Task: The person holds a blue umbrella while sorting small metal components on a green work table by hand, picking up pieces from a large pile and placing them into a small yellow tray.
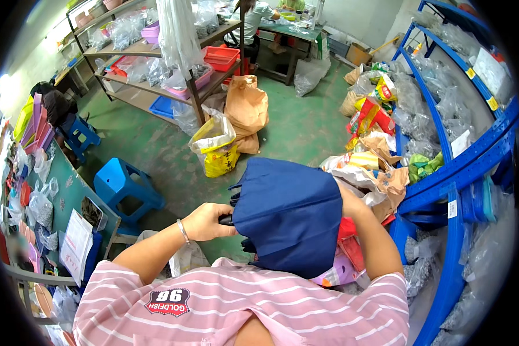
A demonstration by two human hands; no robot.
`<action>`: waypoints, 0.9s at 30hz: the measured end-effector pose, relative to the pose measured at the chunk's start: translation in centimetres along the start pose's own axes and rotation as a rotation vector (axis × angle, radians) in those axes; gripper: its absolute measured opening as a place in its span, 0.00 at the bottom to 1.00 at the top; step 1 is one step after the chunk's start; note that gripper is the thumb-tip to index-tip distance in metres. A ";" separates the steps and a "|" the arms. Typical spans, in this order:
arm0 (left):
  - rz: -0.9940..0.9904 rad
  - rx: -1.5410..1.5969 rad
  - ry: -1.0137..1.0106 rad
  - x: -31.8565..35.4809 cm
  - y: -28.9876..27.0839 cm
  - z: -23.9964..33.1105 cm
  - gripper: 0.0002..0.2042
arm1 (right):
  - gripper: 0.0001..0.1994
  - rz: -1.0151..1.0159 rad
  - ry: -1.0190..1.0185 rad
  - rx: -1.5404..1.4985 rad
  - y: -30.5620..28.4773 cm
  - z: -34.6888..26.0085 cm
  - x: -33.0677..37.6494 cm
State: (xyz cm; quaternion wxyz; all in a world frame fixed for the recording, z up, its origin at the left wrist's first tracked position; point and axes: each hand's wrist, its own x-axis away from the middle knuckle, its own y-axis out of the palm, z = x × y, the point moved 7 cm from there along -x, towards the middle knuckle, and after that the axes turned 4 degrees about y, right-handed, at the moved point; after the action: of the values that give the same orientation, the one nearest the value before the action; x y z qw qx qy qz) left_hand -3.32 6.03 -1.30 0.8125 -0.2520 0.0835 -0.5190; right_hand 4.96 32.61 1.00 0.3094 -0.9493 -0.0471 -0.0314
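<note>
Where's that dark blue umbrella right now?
In the head view the dark blue umbrella is at centre, close in front of the person's chest. The left hand grips its left end, and a blue plastic stool stands on the floor further left.

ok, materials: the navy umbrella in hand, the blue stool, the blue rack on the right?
Navy umbrella: canopy looks like thin woven synthetic fabric, matte, hanging in soft folds. Blue stool: likely moulded plastic, one-piece, slight sheen. Blue rack: probably painted steel, judging by its thin rigid beams and glossy coat.
</note>
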 end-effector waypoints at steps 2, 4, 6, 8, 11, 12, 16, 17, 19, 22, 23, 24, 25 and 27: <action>-0.058 0.299 -0.150 -0.5 0.9 0.1 0.14 | 0.10 0.148 -0.038 0.065 -1.6 0.8 -0.5; -0.064 0.273 -0.165 -1.4 1.4 0.6 0.14 | 0.10 0.233 0.027 -0.004 -2.2 3.1 -0.6; -0.038 0.258 -0.195 -2.0 1.5 0.7 0.13 | 0.09 0.280 0.014 -0.144 -2.3 3.9 -0.4; -0.008 0.314 -0.216 -2.2 1.9 0.7 0.14 | 0.08 0.209 -0.008 -0.132 -1.8 5.8 -0.7; -0.032 0.353 -0.243 -2.8 3.2 0.0 0.13 | 0.08 0.147 0.000 -0.282 -2.0 7.6 -0.8; -0.031 0.404 -0.255 -2.8 3.6 -0.2 0.13 | 0.08 0.126 -0.081 -0.252 -2.5 7.9 -1.1; -0.054 0.616 -0.360 -3.1 4.9 -0.6 0.12 | 0.09 0.233 -0.098 -0.327 -5.4 5.5 -2.1; -0.030 0.668 -0.390 -3.2 4.9 -0.7 0.12 | 0.10 0.321 -0.060 -0.328 -6.5 4.7 -2.4; 0.047 0.782 -0.416 -2.9 4.5 -1.0 0.13 | 0.12 0.508 -0.078 -0.288 -9.2 3.9 -1.8; 0.119 1.024 -0.386 -2.0 4.2 -2.5 0.14 | 0.12 0.756 0.150 -0.597 -10.4 6.8 1.7; 0.143 1.057 -0.438 -1.7 4.1 -3.2 0.15 | 0.13 0.769 0.175 -0.640 -9.7 8.8 2.9; 0.150 1.234 -0.464 -1.3 4.4 -3.8 0.15 | 0.13 0.780 0.197 -0.685 -8.7 10.4 3.8; 0.158 1.412 -0.484 -1.0 4.6 -4.4 0.15 | 0.14 0.723 0.214 -0.719 -7.1 11.0 4.3; 0.158 1.560 -0.387 -1.1 4.4 -4.0 0.14 | 0.16 0.612 0.306 -0.818 -3.0 10.6 4.5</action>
State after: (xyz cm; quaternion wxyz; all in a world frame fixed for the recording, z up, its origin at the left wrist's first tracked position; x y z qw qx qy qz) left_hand -1.91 7.15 -7.07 0.7887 0.3091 -0.4273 -0.3160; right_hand 9.41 41.66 -5.41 -0.0876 -0.9473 0.2936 -0.0935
